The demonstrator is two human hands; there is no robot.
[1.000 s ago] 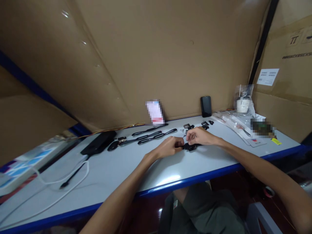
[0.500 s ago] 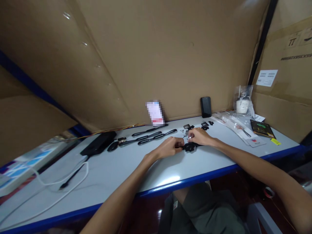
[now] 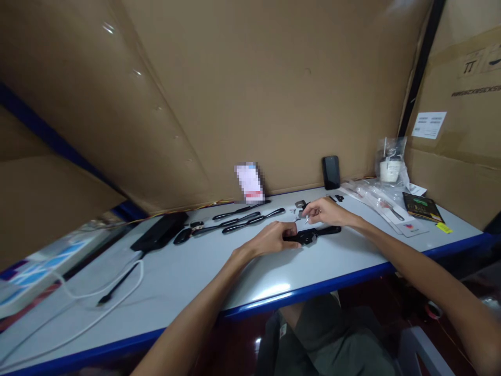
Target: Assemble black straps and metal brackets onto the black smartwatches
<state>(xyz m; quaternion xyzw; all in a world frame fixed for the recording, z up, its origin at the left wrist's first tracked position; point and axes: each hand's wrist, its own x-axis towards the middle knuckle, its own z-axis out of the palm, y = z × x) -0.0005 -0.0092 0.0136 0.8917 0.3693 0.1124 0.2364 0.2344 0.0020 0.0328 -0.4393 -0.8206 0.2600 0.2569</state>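
My left hand is closed around the left handle of a black spokeshave, which lies near the front of the table. Its right handle shows bare, pointing to the right. Just above the spokeshave's middle, my right hand pinches a small silver screw between thumb and fingertips. Small screws lie behind, between the two hands. A flat metal blade and black plates rest farther back, partly hidden by my right hand.
More black spokeshaves lie to the left, near a black box and a white cable. A phone leans on the cardboard wall. Packaged brushes, a black packet and a bagged cup sit right.
My right hand has moved slightly right and away from the spokeshave, so its right handle now shows fully. The screw now points downward from my fingers. My left hand stays on its handle.
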